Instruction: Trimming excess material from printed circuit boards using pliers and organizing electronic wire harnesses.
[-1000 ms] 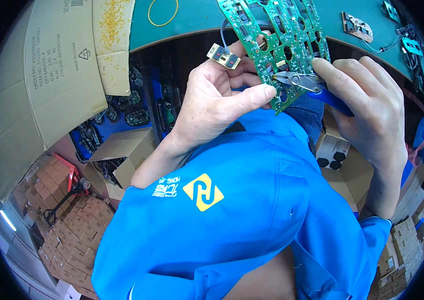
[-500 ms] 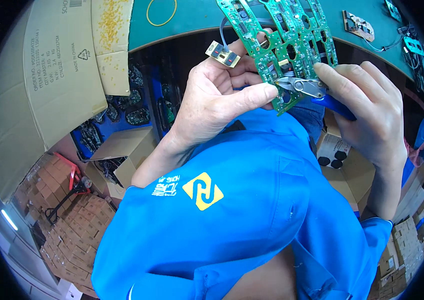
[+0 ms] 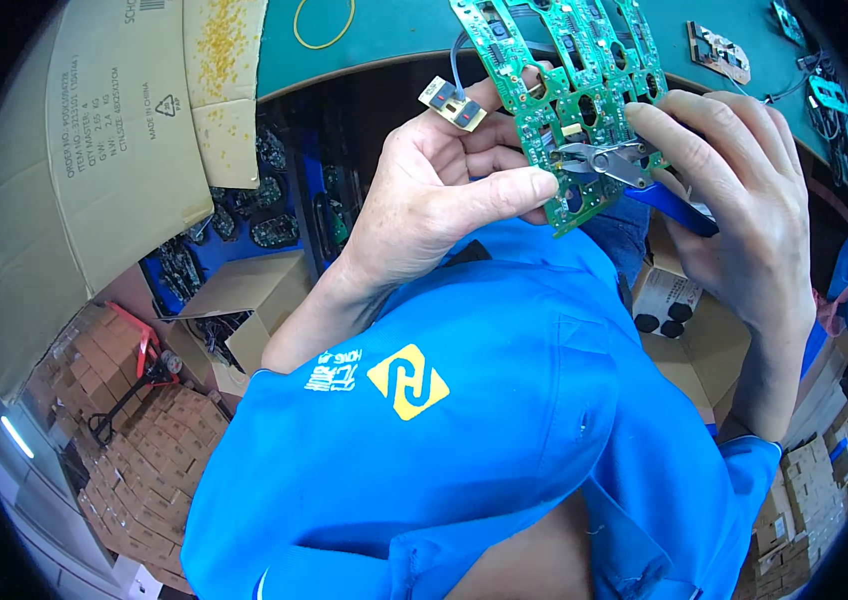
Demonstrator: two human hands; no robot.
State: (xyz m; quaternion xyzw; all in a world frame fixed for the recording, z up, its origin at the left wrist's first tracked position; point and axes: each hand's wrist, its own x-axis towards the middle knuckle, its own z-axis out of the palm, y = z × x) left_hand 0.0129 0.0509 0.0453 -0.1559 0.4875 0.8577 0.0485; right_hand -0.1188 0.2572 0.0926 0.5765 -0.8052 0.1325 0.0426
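Note:
A panel of green circuit boards point(image 3: 584, 85), with cut-out holes and small parts, is tilted up before me at the table's near edge. My left hand point(image 3: 459, 180) grips its lower left edge, thumb in front and fingers behind. A small tan board point(image 3: 453, 104) on a grey cable hangs by the left fingers. My right hand point(image 3: 734, 190) holds side cutters point(image 3: 609, 162) with blue handles. Their jaws are apart and lie against the lower part of the panel. Part of the handles is hidden behind the right fingers.
A yellow ring point(image 3: 324, 22) lies on the green tabletop point(image 3: 384, 35). Farther right are a tan board point(image 3: 718, 52) and cabled parts point(image 3: 826, 92). A large cardboard sheet point(image 3: 114, 140) stands left; an open carton point(image 3: 249, 300) and stacked boxes point(image 3: 159, 450) are below.
The panel has shifted slightly right. The cutters' jaws have opened wider, and the right fingers have loosened on the handles. The small tan board has swung slightly right.

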